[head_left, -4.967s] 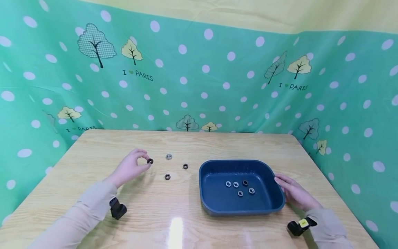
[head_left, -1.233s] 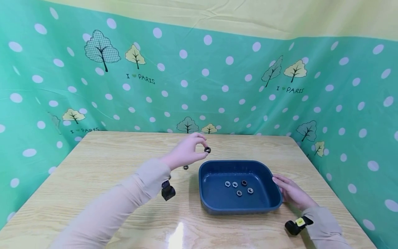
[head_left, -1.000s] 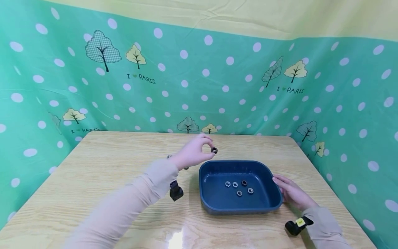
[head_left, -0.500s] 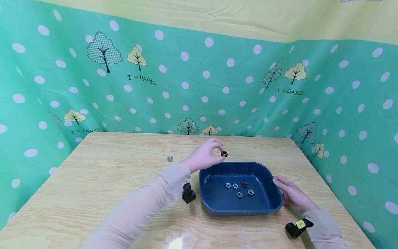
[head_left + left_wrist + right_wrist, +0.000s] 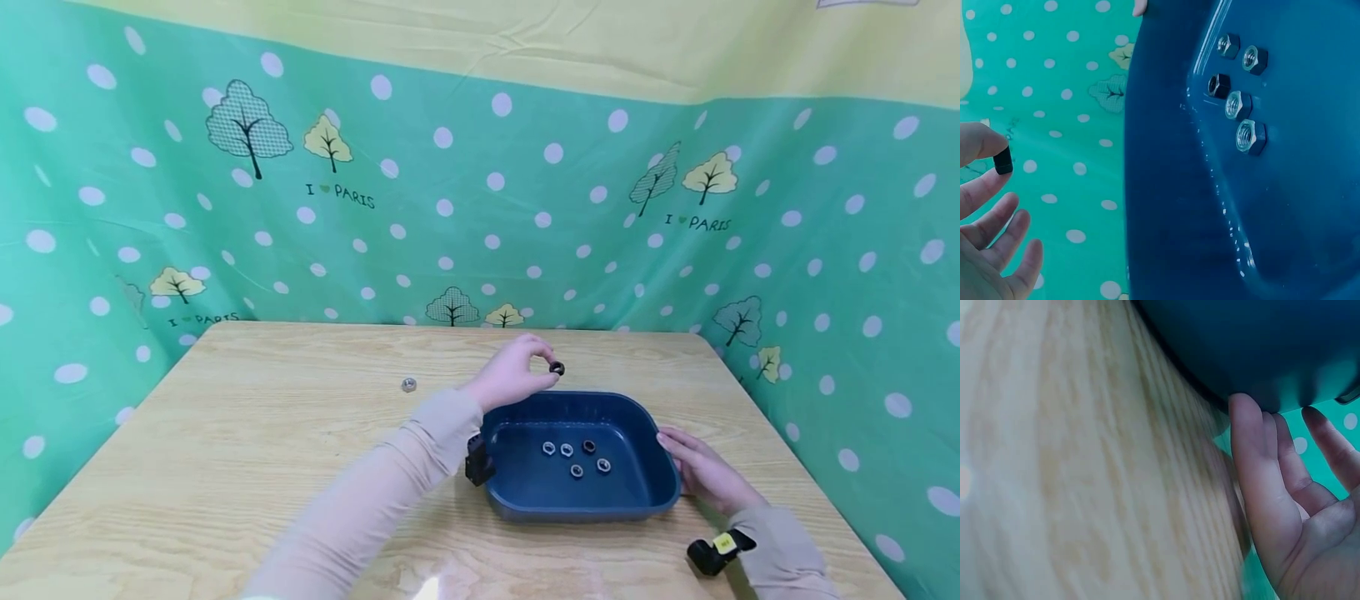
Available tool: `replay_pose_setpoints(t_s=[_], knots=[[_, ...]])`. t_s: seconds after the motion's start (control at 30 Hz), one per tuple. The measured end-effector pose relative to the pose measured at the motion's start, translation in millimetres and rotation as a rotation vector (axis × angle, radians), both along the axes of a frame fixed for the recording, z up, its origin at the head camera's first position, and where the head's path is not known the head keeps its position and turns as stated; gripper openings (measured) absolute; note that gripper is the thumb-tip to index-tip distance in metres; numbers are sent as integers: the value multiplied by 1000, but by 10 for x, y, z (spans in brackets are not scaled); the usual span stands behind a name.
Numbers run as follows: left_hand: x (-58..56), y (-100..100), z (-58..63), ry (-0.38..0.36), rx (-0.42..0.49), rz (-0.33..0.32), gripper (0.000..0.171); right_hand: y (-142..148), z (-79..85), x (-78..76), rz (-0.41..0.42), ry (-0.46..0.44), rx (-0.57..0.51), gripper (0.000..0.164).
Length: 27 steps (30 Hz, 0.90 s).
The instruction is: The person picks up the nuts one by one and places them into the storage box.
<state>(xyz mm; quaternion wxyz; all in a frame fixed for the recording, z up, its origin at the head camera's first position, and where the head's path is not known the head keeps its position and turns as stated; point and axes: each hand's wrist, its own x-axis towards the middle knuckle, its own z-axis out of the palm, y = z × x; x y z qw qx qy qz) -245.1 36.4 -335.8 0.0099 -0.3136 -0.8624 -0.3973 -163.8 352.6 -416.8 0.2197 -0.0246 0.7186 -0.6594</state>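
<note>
In the head view my left hand (image 5: 517, 371) is over the back edge of a dark blue bin (image 5: 585, 510). Between its thumb and forefinger it pinches a black nut (image 5: 557, 367); the left wrist view shows that nut (image 5: 1003, 160) edge-on, with the other fingers spread loosely. Several hex nuts lie on the bin's floor, among them a dark nut (image 5: 589, 447) and a silver nut (image 5: 603, 466). My right hand (image 5: 705, 468) touches the bin's right side. Its fingers (image 5: 1254, 434) look fairly straight against the outer wall in the right wrist view.
One silver nut (image 5: 408, 384) lies on the wooden table (image 5: 225, 433), left of the bin. My left forearm (image 5: 382, 492) crosses the table and covers part of it. A green dotted curtain (image 5: 420, 200) hangs behind the table.
My left hand picked up the black nut from the table's left side and carried it right, to above the bin's back edge. My right hand stays at the bin's side.
</note>
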Motion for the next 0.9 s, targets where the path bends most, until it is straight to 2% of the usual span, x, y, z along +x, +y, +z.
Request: replay_pose_setpoints(t_s=[0.23,0.4,0.53,0.73,0.9], knots=[[-54,96,-73,9,2,2,15,4,0,-3,4,4,-1,34],[-82,175,-102,18,-9,4,14,0,-6,1,-7,0,1,43],[-98,217,-131,16,-20,7,13,2,2,3,-19,-10,-8,40],[-99,254,-230,-8,-6,-7,14,7,18,9,-1,1,-9,40],[-96,303,-337,13,-6,-27,14,-6,8,13,-1,-1,6,45]])
